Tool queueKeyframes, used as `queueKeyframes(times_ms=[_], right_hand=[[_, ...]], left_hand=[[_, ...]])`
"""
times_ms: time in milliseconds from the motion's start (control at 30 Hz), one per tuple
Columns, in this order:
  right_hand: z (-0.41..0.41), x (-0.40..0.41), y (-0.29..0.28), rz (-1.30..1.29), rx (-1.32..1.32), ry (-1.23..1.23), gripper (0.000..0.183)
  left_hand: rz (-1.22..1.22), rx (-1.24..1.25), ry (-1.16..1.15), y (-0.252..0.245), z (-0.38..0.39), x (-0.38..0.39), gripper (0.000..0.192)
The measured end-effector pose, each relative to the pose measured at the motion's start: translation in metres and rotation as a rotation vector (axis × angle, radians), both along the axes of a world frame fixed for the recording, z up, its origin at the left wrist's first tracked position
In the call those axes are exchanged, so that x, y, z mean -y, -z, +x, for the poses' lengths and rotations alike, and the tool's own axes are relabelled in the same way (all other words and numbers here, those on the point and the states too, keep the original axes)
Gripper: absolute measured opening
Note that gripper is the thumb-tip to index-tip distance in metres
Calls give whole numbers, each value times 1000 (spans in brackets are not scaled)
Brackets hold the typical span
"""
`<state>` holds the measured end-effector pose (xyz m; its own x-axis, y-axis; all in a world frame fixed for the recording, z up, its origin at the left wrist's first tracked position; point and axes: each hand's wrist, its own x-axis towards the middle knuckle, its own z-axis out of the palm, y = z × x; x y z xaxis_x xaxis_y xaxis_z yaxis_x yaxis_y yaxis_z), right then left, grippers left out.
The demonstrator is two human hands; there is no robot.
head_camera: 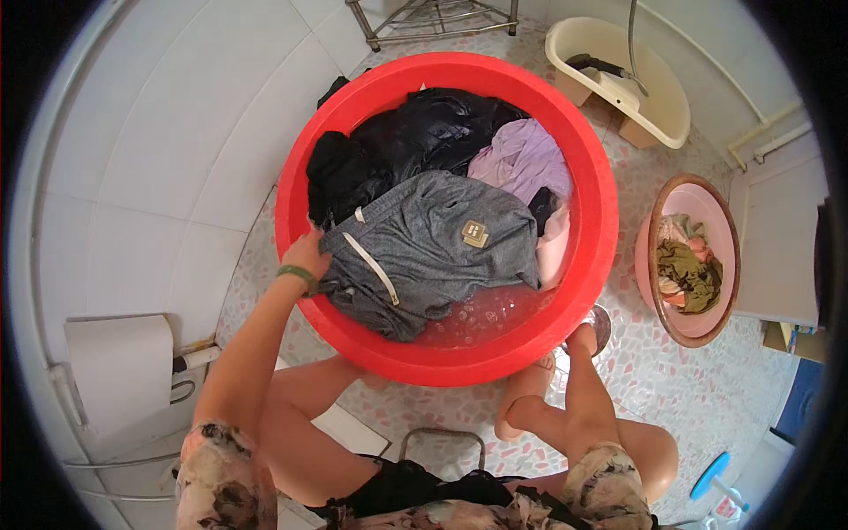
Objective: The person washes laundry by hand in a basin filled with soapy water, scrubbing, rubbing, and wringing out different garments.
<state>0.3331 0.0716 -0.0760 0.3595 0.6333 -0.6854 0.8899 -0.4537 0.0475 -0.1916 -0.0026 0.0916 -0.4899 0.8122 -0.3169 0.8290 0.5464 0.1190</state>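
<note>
A large red plastic tub [440,374] holds soapy water and wet clothes. My left hand [308,255], with a green band at the wrist, grips the edge of a grey garment [424,232] at the tub's left rim. The garment has a whitish drawstring and a tan patch, and lies spread over the water. Behind it are black clothes [437,136] and a lilac cloth [523,159]; a pale pink cloth [555,252] is at the right. My right hand [583,338] is low outside the tub's lower right side, at a round metal bowl [601,330]; its fingers are mostly hidden.
A pink basin [646,268] with olive and pink clothes stands at the right. Behind it is a cream baby bath [676,129] with a shower head [596,64]. A metal rack [437,30] stands beyond the tub. The tiled wall is close on the left.
</note>
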Motion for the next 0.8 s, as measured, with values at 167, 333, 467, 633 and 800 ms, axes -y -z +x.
queueKeyframes(times_ms=[167,333,467,633,800], right_hand=[[42,13,56,-40,-207,-424,36],[11,4,62,80,-1111,1161,28],[33,-4,61,54,-1243,1171,29],[17,0,55,174,-1537,1347,29],[58,-5,18,511,-1015,1418,24]], left_hand=[[401,226,192,69,30,-92,38],[360,59,172,105,52,-144,41],[179,-123,36,95,106,-154,45],[3,663,135,113,81,-125,44],[190,1359,-262,59,100,-83,33]])
